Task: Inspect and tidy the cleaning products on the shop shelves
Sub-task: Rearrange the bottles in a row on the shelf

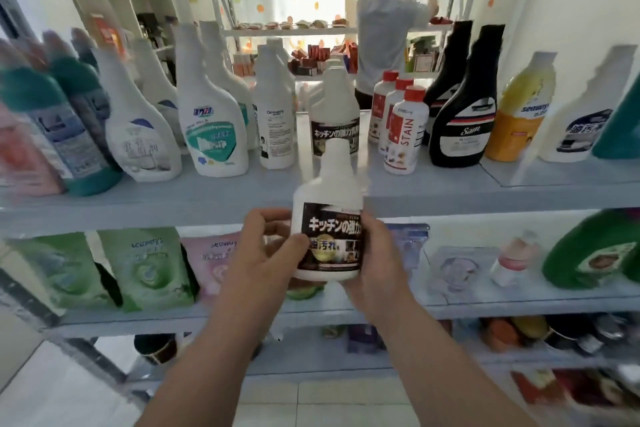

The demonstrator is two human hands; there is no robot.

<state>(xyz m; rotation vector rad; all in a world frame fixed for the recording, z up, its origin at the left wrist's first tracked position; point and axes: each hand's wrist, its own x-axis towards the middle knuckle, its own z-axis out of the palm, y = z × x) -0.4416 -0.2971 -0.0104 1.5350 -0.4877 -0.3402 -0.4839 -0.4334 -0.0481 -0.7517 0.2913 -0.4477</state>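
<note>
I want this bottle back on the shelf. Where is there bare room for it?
The held bottle should fit on the bare shelf in front of its twin, between the plain white bottle and the red-capped bottle. Teal bottles crowd the left end.

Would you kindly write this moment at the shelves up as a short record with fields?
held item: white bottle with black label, upright
left hand: holds its left side, thumb on label
right hand: grips its right side
matching stock: twin bottle on the shelf, directly behind
background: person at far shelves
</note>
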